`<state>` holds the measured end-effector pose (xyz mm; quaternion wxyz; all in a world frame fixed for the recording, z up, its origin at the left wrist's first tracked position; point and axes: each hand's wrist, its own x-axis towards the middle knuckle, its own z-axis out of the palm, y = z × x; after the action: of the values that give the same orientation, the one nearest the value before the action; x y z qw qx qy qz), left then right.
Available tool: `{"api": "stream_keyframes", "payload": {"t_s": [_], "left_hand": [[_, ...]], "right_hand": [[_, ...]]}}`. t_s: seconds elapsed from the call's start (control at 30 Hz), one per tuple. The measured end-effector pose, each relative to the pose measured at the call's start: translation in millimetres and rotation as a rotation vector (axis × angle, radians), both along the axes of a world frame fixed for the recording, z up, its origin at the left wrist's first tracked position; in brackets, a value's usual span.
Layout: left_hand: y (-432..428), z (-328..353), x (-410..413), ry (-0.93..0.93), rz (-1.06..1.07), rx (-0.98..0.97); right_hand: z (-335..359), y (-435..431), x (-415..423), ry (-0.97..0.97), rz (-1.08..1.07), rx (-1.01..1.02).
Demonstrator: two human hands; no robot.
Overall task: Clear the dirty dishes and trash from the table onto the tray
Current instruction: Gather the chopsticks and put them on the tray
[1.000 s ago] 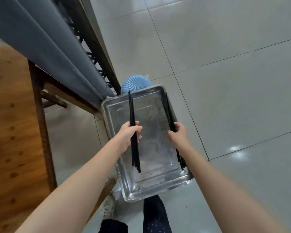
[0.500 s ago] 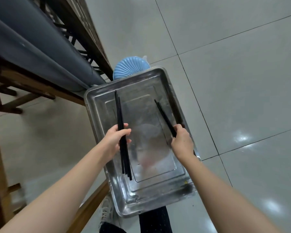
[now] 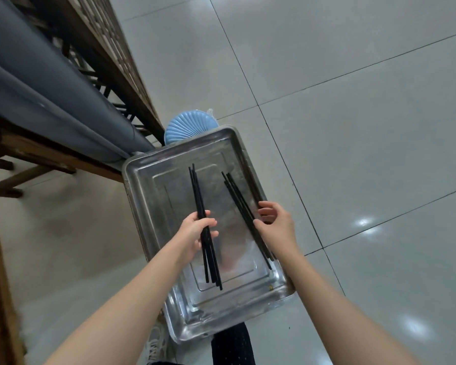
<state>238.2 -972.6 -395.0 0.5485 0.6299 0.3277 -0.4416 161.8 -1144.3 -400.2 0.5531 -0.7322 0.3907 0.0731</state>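
Note:
A steel tray point(image 3: 145, 206) sits low in front of me, over the tiled floor. My left hand point(image 3: 191, 234) is closed around a bundle of black chopsticks point(image 3: 196, 188), held over the middle of the tray with the tips pointing away. A second bundle of black chopsticks point(image 3: 234, 192) lies slanted along the tray's right side. My right hand point(image 3: 278, 225) is beside this bundle with its fingers loosened and apart, and only the thumb touches the sticks. The tray holds nothing else.
A blue ribbed, fan-shaped object point(image 3: 188, 126) sits just past the tray's far edge. A grey padded bench edge point(image 3: 50, 101) and a dark wooden frame point(image 3: 108, 56) run along the left. My dark trouser leg point(image 3: 233, 345) and shoe point(image 3: 156, 343) are below the tray. Glossy floor tiles point(image 3: 353, 154) fill the right.
My right hand has loosened its grip, and its chopsticks now lie on the tray's right side. My left hand has moved right, toward the tray's middle, still holding its bundle.

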Motion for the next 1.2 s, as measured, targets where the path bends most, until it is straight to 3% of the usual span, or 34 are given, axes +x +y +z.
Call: {"api": "stream_keyframes", "payload": {"t_s": [0.37, 0.6, 0.93, 1.2], "left_hand": [[-75, -49, -15, 0.091, 0.067, -0.016], [-92, -65, -15, 0.121, 0.125, -0.02], [-81, -25, -7, 0.127, 0.027, -0.073], [-46, 48, -5, -0.112, -0.135, -0.008]], "right_hand": [[-7, -35, -19, -0.059, -0.21, 0.121], [-13, -57, -25, -0.046, -0.204, 0.128], [12, -57, -11, -0.048, -0.161, 0.131], [74, -33, 2, -0.081, -0.064, 0.119]]}}
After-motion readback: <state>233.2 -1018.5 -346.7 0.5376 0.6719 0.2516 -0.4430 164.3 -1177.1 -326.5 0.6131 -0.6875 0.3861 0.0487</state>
